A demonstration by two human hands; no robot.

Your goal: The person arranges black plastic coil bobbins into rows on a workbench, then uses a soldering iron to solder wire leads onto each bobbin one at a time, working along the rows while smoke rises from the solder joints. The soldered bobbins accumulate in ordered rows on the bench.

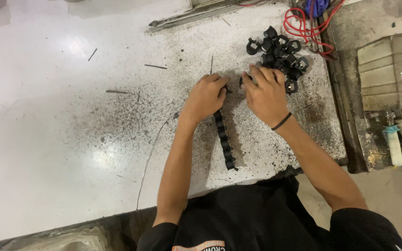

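Head view shows me my left hand (205,96) pinching the top end of a row of black clips (224,139) that runs down the middle of the frame. My right hand (264,93) lies just right of it, fingers curled over a small black piece I cannot make out, touching the loose pile of clips (280,53) in the upper right. I judge the row could buckle or slide on the speckled white table (70,116) if the pinch slackens.
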